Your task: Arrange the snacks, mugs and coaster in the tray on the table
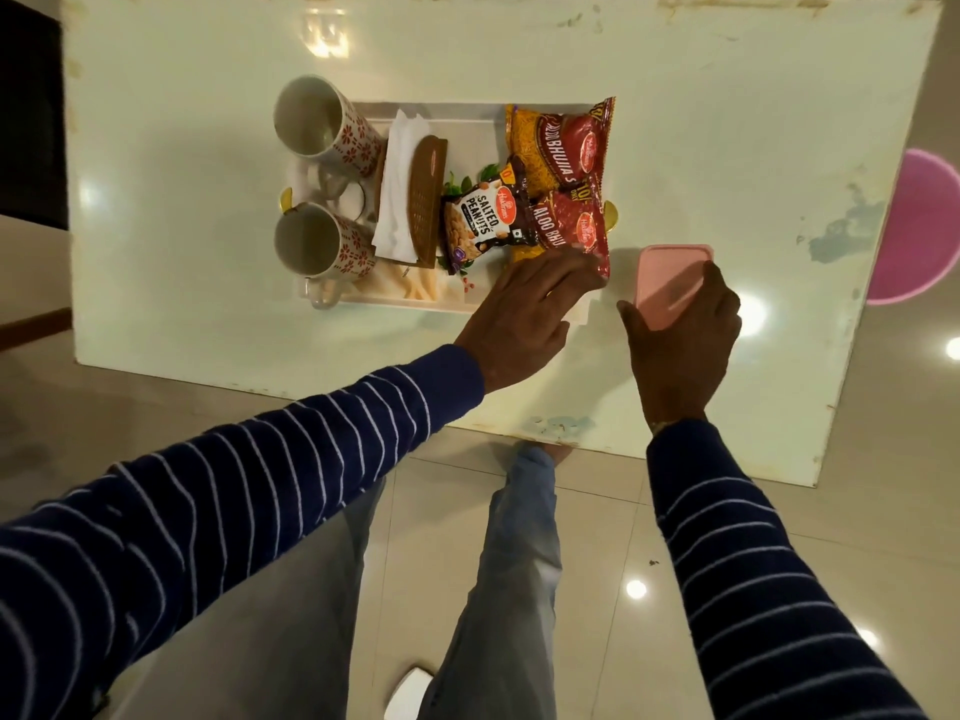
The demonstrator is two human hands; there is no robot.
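Observation:
A white tray on the pale table holds two patterned mugs at its left end. Beside them stands a brown holder with white napkins. A salted peanuts packet and two red aloo bhujia packets fill the right end. My left hand rests fingers spread over the tray's near right corner, touching the lower bhujia packet. My right hand grips a pink lidded box just right of the tray.
A pink round stool or tub sits on the floor beyond the table's right edge. A dark cabinet stands at the left. My legs are against the table's near edge on a glossy tiled floor.

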